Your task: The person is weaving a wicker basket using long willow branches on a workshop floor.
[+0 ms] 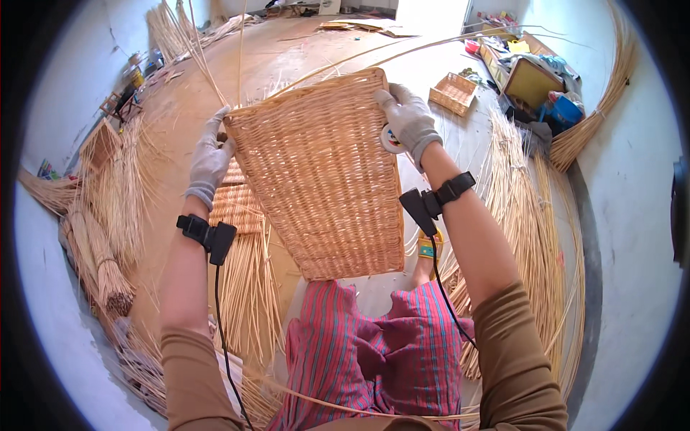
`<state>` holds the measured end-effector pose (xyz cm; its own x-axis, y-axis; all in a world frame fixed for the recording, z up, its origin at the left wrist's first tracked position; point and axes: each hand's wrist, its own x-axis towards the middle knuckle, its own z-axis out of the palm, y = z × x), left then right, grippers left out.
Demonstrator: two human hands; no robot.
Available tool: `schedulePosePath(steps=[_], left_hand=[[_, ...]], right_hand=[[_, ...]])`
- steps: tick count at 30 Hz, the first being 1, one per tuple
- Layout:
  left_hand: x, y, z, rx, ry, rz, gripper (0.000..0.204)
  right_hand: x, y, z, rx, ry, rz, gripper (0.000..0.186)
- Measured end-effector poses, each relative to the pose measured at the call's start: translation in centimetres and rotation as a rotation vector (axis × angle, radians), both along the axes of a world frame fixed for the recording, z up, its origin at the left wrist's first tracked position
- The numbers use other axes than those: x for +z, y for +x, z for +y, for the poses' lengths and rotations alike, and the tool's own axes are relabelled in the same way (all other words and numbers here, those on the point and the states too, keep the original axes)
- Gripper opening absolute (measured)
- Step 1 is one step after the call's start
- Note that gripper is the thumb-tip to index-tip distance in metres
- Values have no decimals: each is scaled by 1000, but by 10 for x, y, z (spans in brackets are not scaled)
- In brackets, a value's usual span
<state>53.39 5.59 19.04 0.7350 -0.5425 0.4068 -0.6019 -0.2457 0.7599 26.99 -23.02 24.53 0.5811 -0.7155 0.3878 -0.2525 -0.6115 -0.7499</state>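
A rectangular wicker basket (323, 179), woven from pale tan canes, is held up before me with a broad woven face toward me. Its lower edge comes down to my knees. At its upper left corner my gloved left hand (210, 154) is closed on the rim. My gloved right hand (407, 118) grips the upper right edge, thumb lying on the near side. Just below that hand shows a round white thing (392, 140) with a dark, coloured middle; its kind is unclear. Long loose canes (205, 68) stick out past the top corners.
Cane bundles (521, 187) lie along the right, with more bundles (108, 280) at the left wall. Another wicker basket (454, 93) sits on the floor ahead. Behind my left hand is a woven piece (237, 208). A blue bucket (565, 111) stands among clutter at the right wall.
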Motion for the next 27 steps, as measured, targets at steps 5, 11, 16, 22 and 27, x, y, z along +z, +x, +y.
schedulePosePath(steps=[5,11,16,22,27], left_hand=[[5,-2,4,-16,24,-40,65],[20,-20,10,-83,69,91,77],[32,-30,14,-168,21,153,75],[35,-34,17,-163,38,156,76],[34,-34,18,-226,-15,164,78]], right_hand=[[-6,-6,-3,-38,-143,5,57],[-12,-14,-18,11,-107,-8,56],[-16,-21,-28,89,-39,-34,48],[-11,-28,-25,18,-23,29,48],[-9,-32,-24,38,-108,-1,47]])
